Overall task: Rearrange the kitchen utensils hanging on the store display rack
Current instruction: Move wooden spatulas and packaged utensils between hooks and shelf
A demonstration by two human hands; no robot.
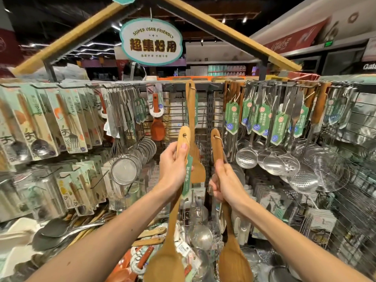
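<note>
Risk: fumbling rehang near hanging spatula (192, 123) at 12 o'clock, knocking ladles (272, 163) at 2 o'clock. Clamped in left hand (173, 165): pale spatula (165, 259). Clamped in right hand (225, 184): dark spatula (234, 259). Both off rack (211, 110), centre.

Honey-brown spatula (165, 259), green tag (189, 176)
</note>
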